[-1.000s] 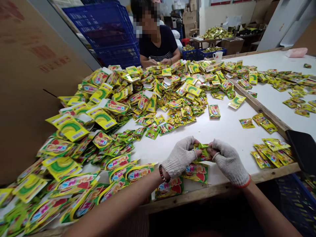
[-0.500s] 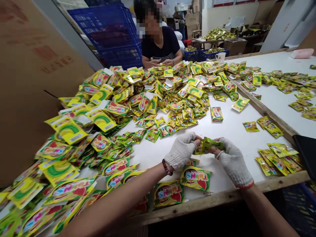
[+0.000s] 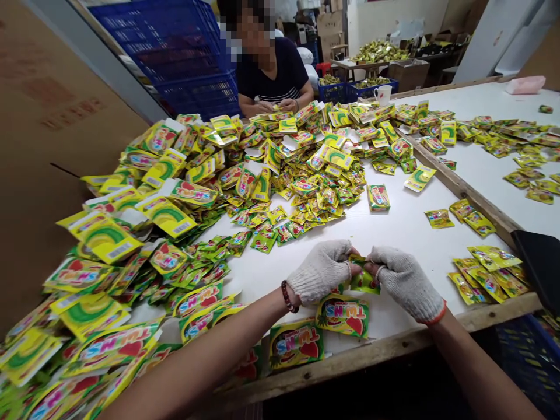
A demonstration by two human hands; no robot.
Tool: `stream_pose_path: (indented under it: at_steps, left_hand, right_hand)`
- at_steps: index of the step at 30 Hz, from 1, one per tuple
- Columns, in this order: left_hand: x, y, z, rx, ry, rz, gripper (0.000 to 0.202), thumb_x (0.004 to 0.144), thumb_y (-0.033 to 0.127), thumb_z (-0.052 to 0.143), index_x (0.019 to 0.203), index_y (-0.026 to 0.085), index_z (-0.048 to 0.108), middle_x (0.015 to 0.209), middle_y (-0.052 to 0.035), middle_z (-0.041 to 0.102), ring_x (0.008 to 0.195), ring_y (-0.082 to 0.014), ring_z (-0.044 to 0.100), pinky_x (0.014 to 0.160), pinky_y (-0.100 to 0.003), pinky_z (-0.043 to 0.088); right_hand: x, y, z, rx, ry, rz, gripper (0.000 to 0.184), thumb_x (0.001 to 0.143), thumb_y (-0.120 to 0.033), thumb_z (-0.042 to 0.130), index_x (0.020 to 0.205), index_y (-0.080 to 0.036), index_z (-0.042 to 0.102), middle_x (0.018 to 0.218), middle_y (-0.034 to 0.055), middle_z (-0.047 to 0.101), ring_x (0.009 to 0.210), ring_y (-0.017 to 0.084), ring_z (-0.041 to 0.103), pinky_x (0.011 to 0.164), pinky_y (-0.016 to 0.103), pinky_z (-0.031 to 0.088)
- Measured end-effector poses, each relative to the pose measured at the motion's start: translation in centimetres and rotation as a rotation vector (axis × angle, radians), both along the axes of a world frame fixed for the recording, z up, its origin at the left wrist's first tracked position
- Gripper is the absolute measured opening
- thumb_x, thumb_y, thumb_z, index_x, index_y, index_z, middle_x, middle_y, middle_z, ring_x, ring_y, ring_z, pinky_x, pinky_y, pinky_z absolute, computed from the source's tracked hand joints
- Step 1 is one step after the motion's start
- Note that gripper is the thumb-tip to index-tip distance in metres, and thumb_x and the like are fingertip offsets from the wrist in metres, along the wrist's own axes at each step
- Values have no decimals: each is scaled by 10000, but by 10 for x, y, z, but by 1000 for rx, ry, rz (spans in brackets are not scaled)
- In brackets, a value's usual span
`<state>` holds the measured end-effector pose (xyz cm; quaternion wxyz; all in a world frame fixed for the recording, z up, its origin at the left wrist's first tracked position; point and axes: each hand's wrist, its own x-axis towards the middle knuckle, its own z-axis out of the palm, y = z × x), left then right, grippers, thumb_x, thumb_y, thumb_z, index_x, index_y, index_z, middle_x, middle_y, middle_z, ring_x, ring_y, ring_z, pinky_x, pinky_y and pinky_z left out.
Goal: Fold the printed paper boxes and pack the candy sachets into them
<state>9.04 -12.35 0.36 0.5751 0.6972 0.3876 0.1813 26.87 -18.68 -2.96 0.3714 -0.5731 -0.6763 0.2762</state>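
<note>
My left hand (image 3: 322, 269), in a white knitted glove with bare fingertips, pinches one side of a small green and yellow sachet (image 3: 364, 281). The matching gloved right hand (image 3: 405, 281) grips the sachet's other side, so the two hands nearly meet over the table. Part of the sachet is hidden by my fingers. Just below lies a flat printed carton (image 3: 343, 315) with coloured letters and a watermelon picture, and another such carton (image 3: 296, 345) rests by the table's front edge.
Heaps of cartons (image 3: 168, 216) and loose sachets (image 3: 326, 198) cover the left and far side. Sachets (image 3: 490, 279) lie at right beside a wooden divider (image 3: 464, 189) and a dark flat object (image 3: 536, 262). A co-worker (image 3: 273, 70) sits opposite, near blue crates (image 3: 196, 96).
My hands have come closer together around the sachet, the right hand moving left. The sachet now sits lower between the fingers. The whole view has shifted slightly.
</note>
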Motion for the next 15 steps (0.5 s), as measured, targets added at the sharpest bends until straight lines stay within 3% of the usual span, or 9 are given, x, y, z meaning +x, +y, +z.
stream_pose_path:
  at_steps: [3, 5, 7, 9, 11, 13, 15]
  left_hand:
    - [1, -1, 1, 59, 8, 33, 128, 734, 211, 651, 833, 132, 671, 699, 4, 637, 618, -104, 539, 576, -214, 425]
    - [5, -2, -1, 58, -35, 51, 111, 729, 178, 645, 828, 131, 666, 655, 22, 601, 582, -91, 512, 546, -204, 403]
    - [9, 1, -4, 31, -81, 27, 104, 729, 157, 642, 828, 133, 663, 647, 27, 592, 573, -86, 506, 532, -196, 399]
    - [9, 12, -6, 94, -64, -14, 71, 761, 165, 629, 814, 137, 667, 667, 22, 607, 593, -88, 528, 550, -193, 418]
    - [0, 35, -2, 314, 64, 54, 76, 801, 204, 634, 791, 139, 672, 675, 26, 614, 624, -90, 552, 586, -192, 442]
    - [-21, 66, 12, 570, 228, 263, 123, 835, 245, 637, 812, 131, 677, 719, 24, 626, 696, -105, 587, 656, -207, 472]
    - [-46, 95, 35, 676, 299, 462, 181, 897, 240, 566, 958, 103, 667, 897, -17, 652, 880, -165, 616, 788, -278, 496]
  right_hand:
    - [-2, -3, -6, 53, 92, -166, 113, 861, -295, 571, 862, -196, 625, 808, 41, 632, 747, 180, 596, 655, 290, 478]
    - [-4, -5, -11, 12, 286, -206, 363, 828, -384, 644, 1132, -199, 571, 1031, 91, 656, 868, 212, 641, 710, 317, 528]
    - [-5, -7, -16, -147, 481, -108, 532, 805, -444, 681, 1244, -197, 508, 1130, 119, 658, 917, 233, 664, 722, 338, 555]
    - [-6, -10, -23, -307, 573, -15, 447, 818, -451, 674, 1156, -180, 563, 1003, 103, 701, 820, 224, 677, 656, 327, 557]
    - [-5, -12, -32, -361, 586, -31, 333, 830, -423, 663, 1044, -176, 602, 870, 76, 707, 716, 206, 663, 588, 311, 540]
    - [-4, -12, -41, -331, 545, -88, 270, 809, -383, 675, 988, -189, 614, 834, 59, 703, 709, 209, 656, 592, 316, 538]
    - [-5, -10, -45, -292, 493, -118, 229, 795, -347, 670, 965, -204, 615, 831, 47, 700, 741, 216, 652, 642, 330, 544]
